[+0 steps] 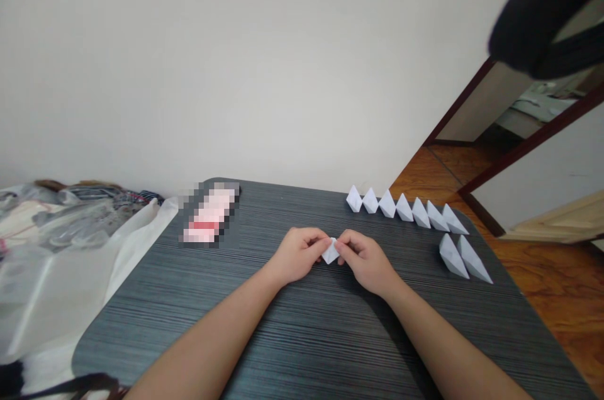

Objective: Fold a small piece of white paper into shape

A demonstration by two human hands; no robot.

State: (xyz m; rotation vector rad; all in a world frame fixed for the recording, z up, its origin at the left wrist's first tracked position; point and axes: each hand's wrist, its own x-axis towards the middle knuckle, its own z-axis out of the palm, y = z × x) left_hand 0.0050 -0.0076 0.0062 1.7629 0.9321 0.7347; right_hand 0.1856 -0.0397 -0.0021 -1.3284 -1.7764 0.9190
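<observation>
Ten folded papers (332,253), two hands (296,256) (369,261), one table (292,343)

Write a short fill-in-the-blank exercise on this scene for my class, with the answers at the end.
The folded shape held by the left hand and right hand is ____ in colour.
The back row of shapes contains ____.
The nearer group contains ____ shapes.
That group lies on the table, to the ____ of the right hand.
Missing words: white; seven; two; right.

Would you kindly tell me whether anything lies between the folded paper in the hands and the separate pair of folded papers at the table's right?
Yes: the right hand, pinching the small folded paper together with the left hand, lies between it and the pair of folded papers; I see nothing else in between.
</observation>
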